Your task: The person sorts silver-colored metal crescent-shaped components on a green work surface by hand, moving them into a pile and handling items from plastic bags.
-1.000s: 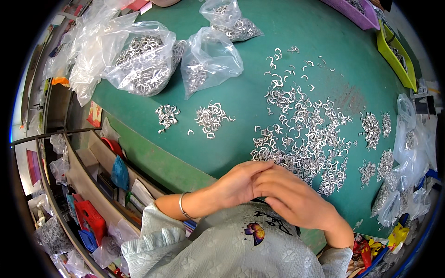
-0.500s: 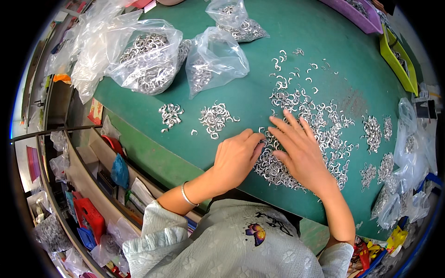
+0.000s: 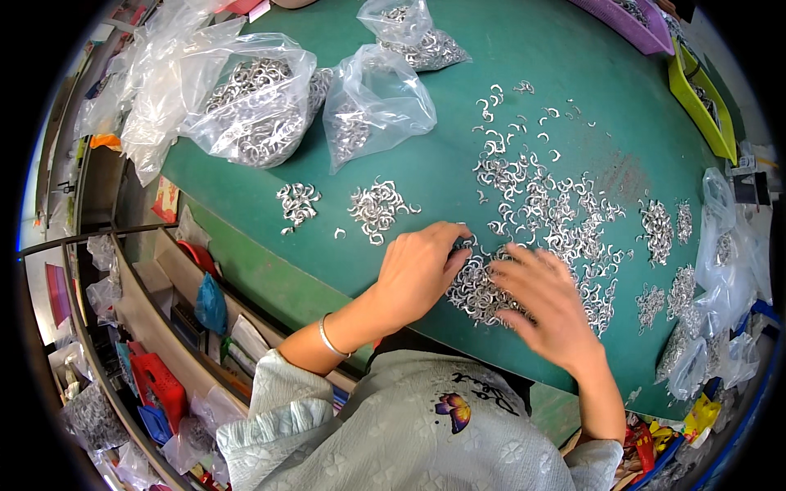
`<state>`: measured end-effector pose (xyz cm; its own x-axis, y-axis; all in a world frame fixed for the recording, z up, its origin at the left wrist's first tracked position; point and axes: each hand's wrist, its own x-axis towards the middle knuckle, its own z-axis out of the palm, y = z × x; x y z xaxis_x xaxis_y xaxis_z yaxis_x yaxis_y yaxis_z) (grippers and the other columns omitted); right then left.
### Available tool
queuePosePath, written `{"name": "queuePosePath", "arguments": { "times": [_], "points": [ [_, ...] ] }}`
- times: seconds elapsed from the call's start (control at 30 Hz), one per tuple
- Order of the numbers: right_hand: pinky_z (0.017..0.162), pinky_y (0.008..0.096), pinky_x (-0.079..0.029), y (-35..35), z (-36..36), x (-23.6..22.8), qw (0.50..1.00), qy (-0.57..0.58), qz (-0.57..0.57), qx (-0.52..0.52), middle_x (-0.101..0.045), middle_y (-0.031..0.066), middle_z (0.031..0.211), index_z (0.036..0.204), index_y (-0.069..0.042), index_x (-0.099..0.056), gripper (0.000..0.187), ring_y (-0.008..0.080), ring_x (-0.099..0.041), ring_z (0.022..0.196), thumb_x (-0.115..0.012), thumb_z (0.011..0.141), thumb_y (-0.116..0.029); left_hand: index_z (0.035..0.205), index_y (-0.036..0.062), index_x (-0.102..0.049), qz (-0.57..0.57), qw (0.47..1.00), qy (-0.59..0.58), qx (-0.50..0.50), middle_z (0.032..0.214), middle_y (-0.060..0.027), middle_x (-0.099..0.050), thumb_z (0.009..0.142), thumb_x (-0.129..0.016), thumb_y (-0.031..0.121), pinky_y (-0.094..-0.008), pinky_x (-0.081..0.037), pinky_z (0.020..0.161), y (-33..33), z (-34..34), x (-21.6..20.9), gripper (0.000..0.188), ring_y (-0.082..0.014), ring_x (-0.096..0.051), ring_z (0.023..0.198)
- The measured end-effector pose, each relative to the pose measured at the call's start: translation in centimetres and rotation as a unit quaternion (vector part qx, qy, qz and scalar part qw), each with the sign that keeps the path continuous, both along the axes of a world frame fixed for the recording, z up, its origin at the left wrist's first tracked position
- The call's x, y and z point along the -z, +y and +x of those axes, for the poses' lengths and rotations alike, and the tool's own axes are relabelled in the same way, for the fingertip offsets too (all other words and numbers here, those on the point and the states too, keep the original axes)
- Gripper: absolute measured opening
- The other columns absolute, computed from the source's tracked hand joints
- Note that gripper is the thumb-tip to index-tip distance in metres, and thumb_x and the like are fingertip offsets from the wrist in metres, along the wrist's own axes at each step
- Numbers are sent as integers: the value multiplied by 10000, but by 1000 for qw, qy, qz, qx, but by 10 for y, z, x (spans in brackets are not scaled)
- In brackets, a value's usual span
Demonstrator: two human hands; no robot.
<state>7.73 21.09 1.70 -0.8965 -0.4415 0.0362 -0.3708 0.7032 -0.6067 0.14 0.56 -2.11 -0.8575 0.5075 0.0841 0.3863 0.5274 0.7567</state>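
A broad heap of small silvery C-shaped metal pieces (image 3: 565, 221) lies spread over the green tabletop (image 3: 508, 49). At its near left edge rests my left hand (image 3: 416, 274), fingers bent, the thumb and forefinger tips apart beside the pieces; nothing held shows. My right hand (image 3: 547, 304) is over the near part of the heap, fingers spread and somewhat blurred, its palm side hidden. To the left of the heap sit two smaller piles, a medium pile (image 3: 378, 209) and a little pile (image 3: 296, 204), with one loose piece between them.
Clear plastic bags of such pieces, among them a large bag (image 3: 254, 106) and an open bag (image 3: 368, 106), stand at the far left. Small piles (image 3: 655, 233) lie at the right, near more bags (image 3: 712, 245). Purple (image 3: 639, 29) and green bins (image 3: 704, 106) line the far right edge.
My right hand has drawn back toward me over the heap, its fingers uncovering pieces farther out. My left hand has stayed nearly in place. The whole view has shifted slightly.
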Motion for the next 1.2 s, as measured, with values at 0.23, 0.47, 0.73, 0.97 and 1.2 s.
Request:
{"name": "queuePosePath", "arguments": {
  "times": [0.23,0.47,0.73,0.97,1.2],
  "points": [
    [1078,466,-307,-13,10,4,991,-26,102,-83,-487,38,1358,1197,-76,-594,412,253,-367,1337,-666,821,-227,894,25,-655,-17,998,-68,-4,537,-77,-452,772,-720,82,-327,-368,464,1,-8,-8,150,-189,-451,456],
    [1010,474,-366,6,19,1,1000,-4,10,15,-598,79,1144,952,-45,-654,207,299,-494,1226,-711,767,-119,876,13,-620,147,944,-295,2,599,27,-445,822,-685,57,-254,-327,477,0,-15,-11,95,-62,-395,512],
    [935,427,-416,3,18,5,992,35,10,121,-609,70,1028,921,-39,-649,201,290,-561,1069,-721,737,-76,966,35,-554,526,628,-572,37,923,-74,-506,911,-530,119,-266,-398,673,-17,-17,-6,103,-137,-461,778],
    [1004,428,-362,-23,18,11,995,35,73,-51,-551,60,1248,1043,-85,-630,261,264,-472,1204,-659,810,-200,964,25,-554,506,664,-550,-11,874,-75,-524,913,-517,97,-273,-415,672,-23,-8,-7,95,-151,-480,747],
    [922,441,-414,9,28,13,992,99,62,40,-605,69,1062,878,-50,-640,185,277,-543,1080,-721,716,-85,1061,-9,-574,452,740,-496,-54,901,-75,-579,908,-484,27,-275,-460,714,-33,1,-8,181,-150,-554,796]
  ]
}}
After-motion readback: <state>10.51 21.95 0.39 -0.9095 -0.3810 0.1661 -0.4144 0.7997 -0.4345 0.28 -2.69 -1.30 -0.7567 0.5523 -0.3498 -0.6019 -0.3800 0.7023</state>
